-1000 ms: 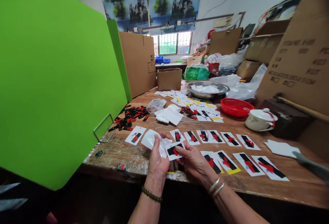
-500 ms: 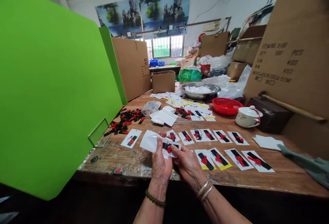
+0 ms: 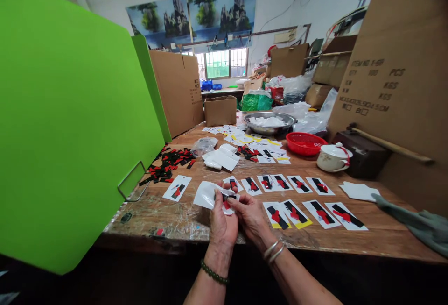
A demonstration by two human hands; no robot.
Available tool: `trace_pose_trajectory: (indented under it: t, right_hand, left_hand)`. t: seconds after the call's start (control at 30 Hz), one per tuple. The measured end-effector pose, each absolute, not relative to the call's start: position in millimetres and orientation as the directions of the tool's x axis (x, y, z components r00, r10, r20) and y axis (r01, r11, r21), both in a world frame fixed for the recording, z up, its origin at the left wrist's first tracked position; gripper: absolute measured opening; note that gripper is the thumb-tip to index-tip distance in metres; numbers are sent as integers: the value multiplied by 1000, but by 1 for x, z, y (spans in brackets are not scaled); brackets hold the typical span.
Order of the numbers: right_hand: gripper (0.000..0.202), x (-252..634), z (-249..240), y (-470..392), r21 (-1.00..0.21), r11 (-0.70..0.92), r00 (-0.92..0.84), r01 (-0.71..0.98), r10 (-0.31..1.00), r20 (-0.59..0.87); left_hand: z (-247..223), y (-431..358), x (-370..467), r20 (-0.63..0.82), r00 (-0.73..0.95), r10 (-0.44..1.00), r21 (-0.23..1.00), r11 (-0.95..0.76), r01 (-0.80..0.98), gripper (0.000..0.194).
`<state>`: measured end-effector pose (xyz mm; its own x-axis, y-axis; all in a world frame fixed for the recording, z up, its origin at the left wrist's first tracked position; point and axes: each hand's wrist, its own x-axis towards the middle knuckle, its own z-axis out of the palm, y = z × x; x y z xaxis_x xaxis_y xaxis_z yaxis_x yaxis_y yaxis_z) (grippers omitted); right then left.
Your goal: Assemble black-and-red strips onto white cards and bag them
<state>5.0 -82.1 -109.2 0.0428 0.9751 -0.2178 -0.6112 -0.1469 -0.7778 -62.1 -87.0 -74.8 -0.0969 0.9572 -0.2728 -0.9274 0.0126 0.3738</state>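
Observation:
My left hand [image 3: 223,226] is closed on a white plastic bag [image 3: 203,196], thumb on top. At the bag's right side, a card with black and red pieces [image 3: 227,204] lies between my hands, partly covered by fingers. The right hand [image 3: 252,215] pinches this bundle from the right; whether the card is inside the bag I cannot tell. Beyond and right of the hands, white cards bearing black and red pieces [image 3: 321,214] lie in two rows, two with yellow lower edges. One similar card [image 3: 177,188] lies alone to the left.
Loose black and red pieces [image 3: 171,162] are heaped at the left, near a stack of white bags [image 3: 222,158]. Behind are scattered cards [image 3: 241,136], a metal basin [image 3: 270,130], a red basket [image 3: 305,144] and a lidded cup [image 3: 331,160]. A green panel [image 3: 77,123] stands left.
My right fingers have shifted left over the card, which now shows less. The bag's free left part has moved slightly right. The whole view has shifted slightly.

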Motion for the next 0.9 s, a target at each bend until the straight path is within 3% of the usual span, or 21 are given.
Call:
trace_pose_trajectory:
  t: [0.2,0.4,0.5,0.67,0.9]
  right_hand:
    - [43,18,-99,-82,-885,-246,-97,-395,969,-226]
    - [42,16,-102,-80,-969,-40,132,-243,988,-74]
    - [38,18,-101,-80,-985,1,163,-171,986,-28]
    - [36,35,-94,-79,-986,-38,-5,-162,999,-38]
    - [34,59,-71,-81,-989,-78,-97,-129,993,-66]
  left_hand:
    - [-76,-87,-61,-258,-105,960,398,6,-917,22]
    - [-83,-93,-51,-256,-24,966,366,74,-928,26]
    - [-84,-95,-47,-256,14,967,337,102,-936,30]
    - [-82,-97,-52,-224,55,973,352,133,-927,31]
    - [-87,-97,-60,-144,82,986,440,138,-888,29]
